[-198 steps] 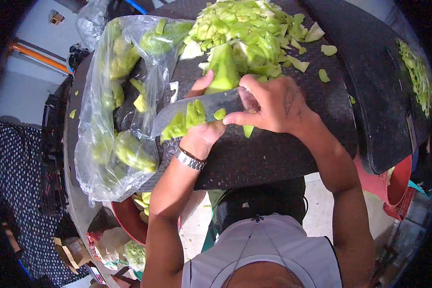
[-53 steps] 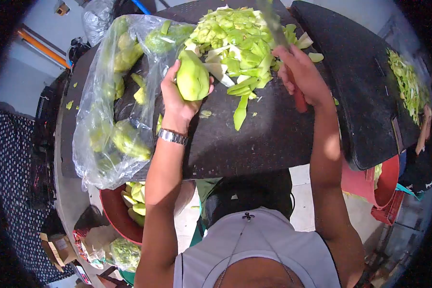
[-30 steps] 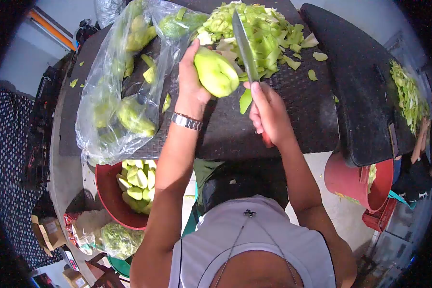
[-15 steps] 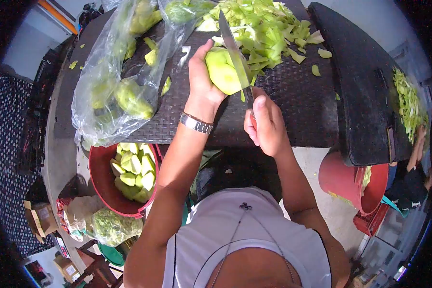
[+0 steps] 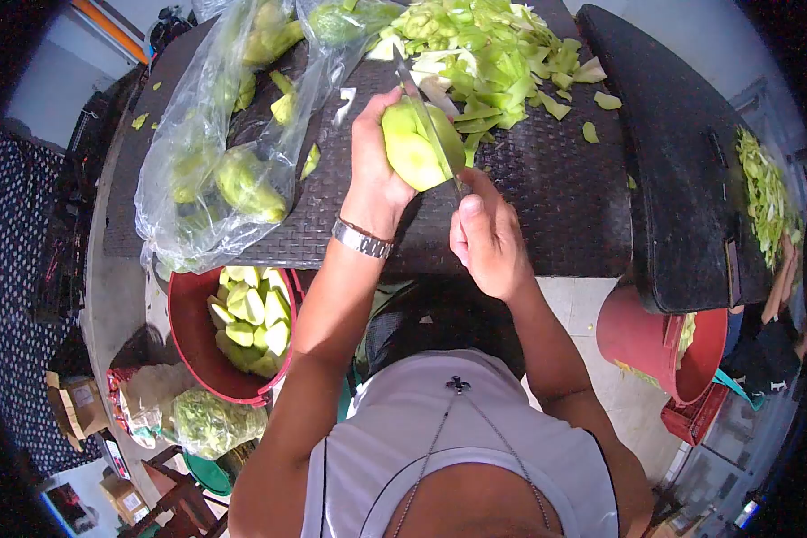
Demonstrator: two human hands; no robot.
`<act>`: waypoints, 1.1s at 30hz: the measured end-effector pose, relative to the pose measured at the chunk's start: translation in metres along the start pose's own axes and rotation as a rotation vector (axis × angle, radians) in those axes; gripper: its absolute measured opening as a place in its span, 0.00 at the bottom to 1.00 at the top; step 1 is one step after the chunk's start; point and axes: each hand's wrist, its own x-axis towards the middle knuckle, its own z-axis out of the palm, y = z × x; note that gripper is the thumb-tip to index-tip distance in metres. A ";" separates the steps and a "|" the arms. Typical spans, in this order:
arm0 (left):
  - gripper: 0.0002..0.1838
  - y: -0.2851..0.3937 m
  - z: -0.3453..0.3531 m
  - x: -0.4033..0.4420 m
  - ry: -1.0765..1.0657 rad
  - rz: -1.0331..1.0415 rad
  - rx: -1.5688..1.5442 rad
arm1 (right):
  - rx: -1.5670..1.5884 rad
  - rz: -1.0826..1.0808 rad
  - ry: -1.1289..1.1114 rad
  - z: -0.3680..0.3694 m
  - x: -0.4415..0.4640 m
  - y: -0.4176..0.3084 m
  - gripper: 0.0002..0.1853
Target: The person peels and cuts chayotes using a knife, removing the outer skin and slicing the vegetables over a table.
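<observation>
Dark woven-textured tabletop (image 5: pixel 565 224) spreads out in front of me, with a smooth black slab (image 5: pixel 672 179) at its right bearing a heap of thin green strips (image 5: pixel 764 193). My left hand (image 5: pixel 378 166), with a silver metal-link band (image 5: pixel 361 238) at the wrist, cups a pale green, smooth, pear-shaped vegetable (image 5: pixel 405 148) above the tabletop, its thumb along the left side. My right hand (image 5: pixel 491 229) is curled closed around the handle of a long, straight steel knife (image 5: pixel 431 125), whose blade slants up and leftward across the vegetable; from this angle I cannot quite tell whether the edge has bitten in. Just beyond my hands rises a big mound of light green peelings (image 5: pixel 475 54), a few scraps scattered to its right. On my left lies a clear, crumpled plastic bag (image 5: pixel 175 134) with more green vegetables showing through, and one loose peel (image 5: pixel 310 161) lies between it and my left hand. Below the table's near edge, a round red bucket (image 5: pixel 186 345) on my left holds pale green cut pieces (image 5: pixel 251 309); another red bucket (image 5: pixel 632 336) sits tilted under the slab.
</observation>
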 end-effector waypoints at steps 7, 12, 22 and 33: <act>0.21 -0.005 0.017 -0.018 -0.012 0.035 0.045 | -0.065 -0.135 0.000 0.002 -0.001 0.005 0.29; 0.21 -0.012 0.020 -0.025 0.042 0.070 0.077 | 0.027 -0.087 -0.018 0.000 -0.005 0.002 0.27; 0.21 -0.015 0.010 -0.027 0.034 0.076 0.047 | 0.013 -0.028 -0.074 -0.002 -0.005 -0.001 0.26; 0.19 -0.018 0.009 -0.032 0.186 0.087 0.150 | 0.178 0.037 -0.138 -0.008 -0.015 -0.005 0.30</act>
